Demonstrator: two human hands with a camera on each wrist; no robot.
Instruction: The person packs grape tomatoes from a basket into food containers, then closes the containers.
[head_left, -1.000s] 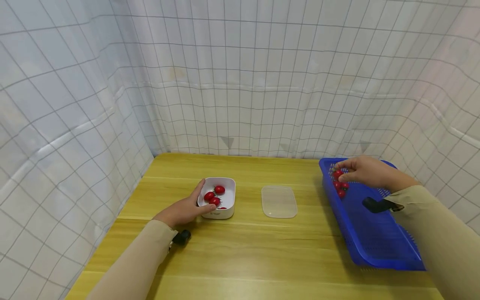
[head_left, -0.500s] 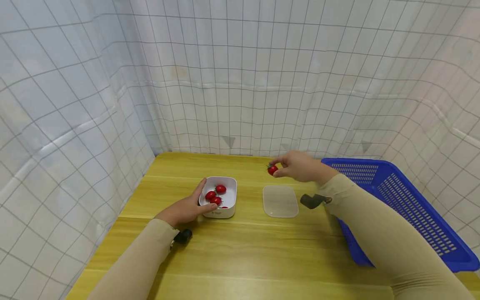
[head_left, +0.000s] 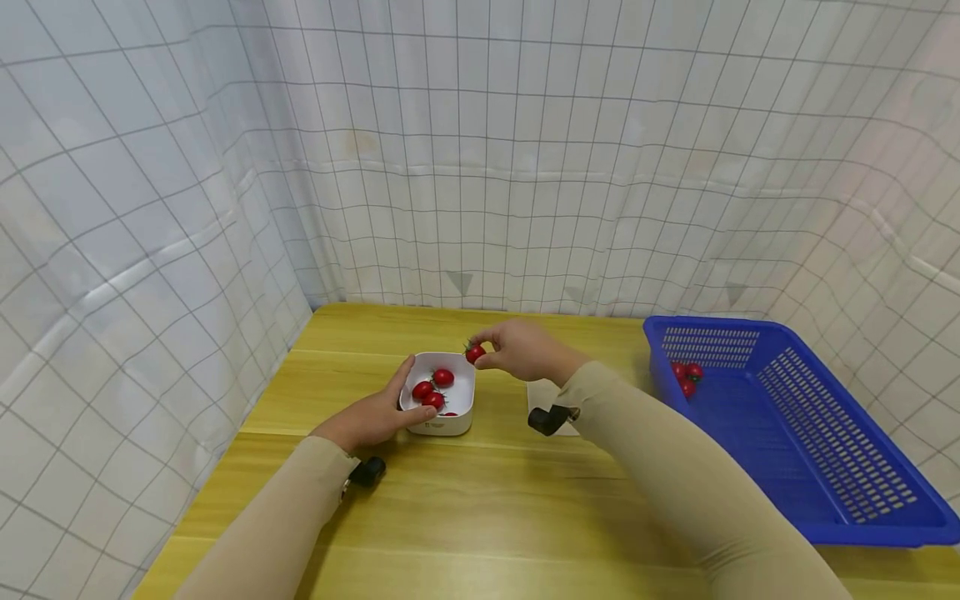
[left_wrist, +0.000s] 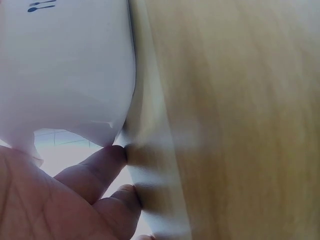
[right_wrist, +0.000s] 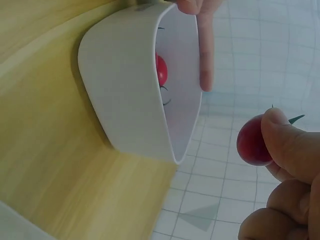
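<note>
A white square food container (head_left: pixel 444 427) stands on the wooden table left of centre, with several cherry tomatoes (head_left: pixel 443 378) inside. My left hand (head_left: pixel 375 418) holds it from the left, thumb over the near rim, index finger along the far-left side. In the left wrist view, fingertips (left_wrist: pixel 117 154) meet the container's lower edge. My right hand (head_left: pixel 527 350) pinches one red cherry tomato (head_left: pixel 475 353) with a green stem between thumb and fingers. That tomato hangs just above and beside the container's far right corner; in the right wrist view it is apart from the rim.
At the right stands a blue slotted basket (head_left: pixel 757 433), a few cherry tomatoes (head_left: pixel 687 388) lying in its far left corner. A translucent lid (head_left: pixel 542 392) lies mid-table, partly hidden under my right wrist. White grid-patterned curtains (head_left: pixel 480 167) close off the back and sides.
My right hand has picked a cherry tomato from the blue basket and carried it left, across the lid, to the container. My left hand has kept its hold on the container.
</note>
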